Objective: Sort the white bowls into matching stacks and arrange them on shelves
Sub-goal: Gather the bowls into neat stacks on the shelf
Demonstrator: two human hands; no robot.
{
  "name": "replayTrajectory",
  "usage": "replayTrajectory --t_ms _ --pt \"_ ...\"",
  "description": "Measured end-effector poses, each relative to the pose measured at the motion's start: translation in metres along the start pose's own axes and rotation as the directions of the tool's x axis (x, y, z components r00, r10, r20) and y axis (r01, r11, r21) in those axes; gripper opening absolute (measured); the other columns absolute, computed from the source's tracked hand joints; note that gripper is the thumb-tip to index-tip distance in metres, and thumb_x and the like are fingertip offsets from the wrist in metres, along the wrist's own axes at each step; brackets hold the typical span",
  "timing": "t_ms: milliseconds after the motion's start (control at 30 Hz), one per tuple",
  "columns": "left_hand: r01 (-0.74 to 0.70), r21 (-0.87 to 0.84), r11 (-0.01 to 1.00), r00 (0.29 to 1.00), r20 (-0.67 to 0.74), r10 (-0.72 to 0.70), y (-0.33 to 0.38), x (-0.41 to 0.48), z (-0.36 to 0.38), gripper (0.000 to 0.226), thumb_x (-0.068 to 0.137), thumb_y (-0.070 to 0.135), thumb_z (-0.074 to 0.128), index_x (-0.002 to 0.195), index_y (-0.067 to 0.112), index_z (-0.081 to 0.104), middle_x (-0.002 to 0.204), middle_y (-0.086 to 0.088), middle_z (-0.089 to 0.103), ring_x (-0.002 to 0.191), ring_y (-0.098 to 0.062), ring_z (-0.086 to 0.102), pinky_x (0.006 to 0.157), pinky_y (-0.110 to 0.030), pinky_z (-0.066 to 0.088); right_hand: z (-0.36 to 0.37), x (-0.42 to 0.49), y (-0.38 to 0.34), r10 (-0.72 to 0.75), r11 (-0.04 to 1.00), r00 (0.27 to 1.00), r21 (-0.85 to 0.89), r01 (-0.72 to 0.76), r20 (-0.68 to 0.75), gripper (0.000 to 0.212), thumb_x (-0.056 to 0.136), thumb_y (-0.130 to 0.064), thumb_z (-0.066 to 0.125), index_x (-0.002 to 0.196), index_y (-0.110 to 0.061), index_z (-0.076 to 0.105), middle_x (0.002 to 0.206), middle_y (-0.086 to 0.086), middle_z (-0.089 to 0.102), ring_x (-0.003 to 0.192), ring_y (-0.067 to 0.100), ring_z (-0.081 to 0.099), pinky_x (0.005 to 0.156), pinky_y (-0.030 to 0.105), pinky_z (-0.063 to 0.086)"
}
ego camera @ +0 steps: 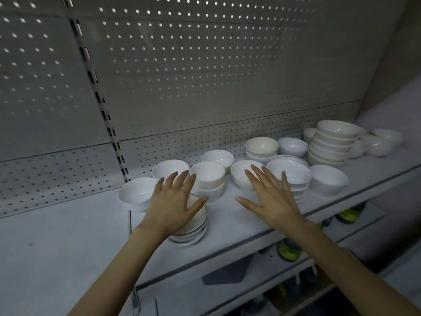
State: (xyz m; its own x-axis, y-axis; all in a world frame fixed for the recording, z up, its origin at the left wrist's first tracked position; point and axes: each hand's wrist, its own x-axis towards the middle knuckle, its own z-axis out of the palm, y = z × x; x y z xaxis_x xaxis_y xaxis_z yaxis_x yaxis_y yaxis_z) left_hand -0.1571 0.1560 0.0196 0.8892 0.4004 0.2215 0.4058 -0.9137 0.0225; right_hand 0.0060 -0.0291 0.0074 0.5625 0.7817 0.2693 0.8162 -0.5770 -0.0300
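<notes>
Fingers splayed and empty, left hand, right hand, over bowls, pale shelf, perforated back panel

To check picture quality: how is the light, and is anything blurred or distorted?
Head view: dim, cool light; the upper holes of the back panel glow from behind; small glare spots in the bowls; left hand and right hand slightly blurred; the wide lens makes the rail and shelf lean.
</notes>
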Motion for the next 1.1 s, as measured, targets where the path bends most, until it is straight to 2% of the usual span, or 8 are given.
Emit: replayTrajectory --t_ms 133,333,433,500,700,833,967,1100 --pt "-0.046 -0.040 0.998 0.999 0.008 0.047 0.031 -0.001 0.004 0.118 0.056 0.081 -0.031 0.151 0.026 0.013 0.159 0.000 0.014 0.146 -0.021 0.013 0.118 -0.040 0.009 -0.006 -0.031 0.031 0.086 0.995 0.992 0.058 -0.081 -0.092 0.095 0.078 -0.080 0.002 0.141 -0.018 0.037 0.149 0.004 0.035 0.138 0.025 0.031 0.111 0.055 0.013" --pt "-0.118 -0.133 0.984 0.991 0.044 0.124 0.077 0.015 0.009 0.115 0.058 0.085 -0.017 0.151 0.023 0.011 0.159 0.000 0.014 0.146 -0.019 0.013 0.117 -0.034 0.011 -0.013 -0.059 0.096 0.245 0.966 0.964 0.109 -0.234 -0.100 0.107 0.068 -0.087 -0.002 0.143 -0.019 0.034 0.150 0.002 0.032 0.139 0.022 0.028 0.112 0.053 0.012" --pt "-0.137 -0.254 0.957 0.985 0.071 0.159 0.105 0.030 0.019 0.094 0.077 0.078 0.013 0.151 0.022 0.005 0.160 0.001 0.009 0.146 -0.017 0.011 0.116 -0.031 0.013 -0.007 -0.064 0.127 0.284 0.952 0.952 0.153 -0.265 -0.117 0.103 0.073 -0.086 0.010 0.141 -0.014 0.036 0.147 0.008 0.038 0.135 0.026 0.036 0.110 0.053 0.024" --pt "-0.121 -0.347 0.930 0.982 0.098 0.164 0.123 0.042 0.030 0.087 0.088 0.067 0.038 0.151 0.021 -0.002 0.160 0.002 0.004 0.146 -0.016 0.011 0.115 -0.030 0.016 -0.001 -0.063 0.143 0.287 0.927 0.954 0.276 -0.254 -0.087 0.087 0.080 -0.073 0.034 0.143 -0.013 0.031 0.148 0.008 0.033 0.135 0.025 0.034 0.111 0.044 0.027" --pt "0.080 -0.720 0.689 0.987 0.155 0.047 0.167 0.073 0.073 0.114 0.077 0.054 0.066 0.148 0.024 -0.018 0.158 0.012 -0.004 0.145 -0.008 0.008 0.111 -0.023 0.018 0.017 -0.033 0.170 0.124 0.692 0.987 0.704 -0.160 0.102 0.067 0.078 -0.054 0.056 0.133 -0.033 0.023 0.135 -0.020 0.031 0.128 0.004 0.031 0.104 0.019 0.026" --pt "0.117 -0.869 0.481 0.993 0.117 -0.029 0.196 0.078 0.094 0.117 0.069 0.046 0.075 0.142 0.039 -0.017 0.153 0.023 0.011 0.138 0.001 0.022 0.105 -0.009 0.024 0.028 -0.004 0.176 -0.043 0.484 0.990 0.870 -0.097 0.134 0.065 0.081 -0.034 0.065 0.127 -0.047 0.021 0.130 -0.039 0.026 0.118 -0.021 0.033 0.098 0.011 0.032" --pt "0.066 -0.927 0.368 0.988 0.010 -0.152 0.218 0.080 0.096 0.104 0.068 0.033 0.079 0.137 0.044 0.002 0.139 0.040 0.017 0.126 0.020 0.029 0.096 0.001 0.028 0.039 0.016 0.185 -0.129 0.355 0.984 0.933 -0.067 0.120 0.071 0.075 -0.031 0.070 0.129 -0.044 0.026 0.135 -0.029 0.036 0.124 -0.016 0.036 0.098 0.007 0.033" --pt "0.080 -0.930 0.358 0.972 -0.007 -0.235 0.228 0.083 0.096 0.107 0.067 0.031 0.083 0.141 0.042 0.006 0.146 0.030 0.022 0.134 0.011 0.028 0.105 -0.008 0.029 0.054 0.024 0.196 -0.241 0.297 0.960 0.952 -0.065 0.141 0.088 0.065 -0.036 0.082 0.132 -0.042 0.026 0.139 -0.027 0.038 0.131 -0.003 0.037 0.104 0.020 0.038"
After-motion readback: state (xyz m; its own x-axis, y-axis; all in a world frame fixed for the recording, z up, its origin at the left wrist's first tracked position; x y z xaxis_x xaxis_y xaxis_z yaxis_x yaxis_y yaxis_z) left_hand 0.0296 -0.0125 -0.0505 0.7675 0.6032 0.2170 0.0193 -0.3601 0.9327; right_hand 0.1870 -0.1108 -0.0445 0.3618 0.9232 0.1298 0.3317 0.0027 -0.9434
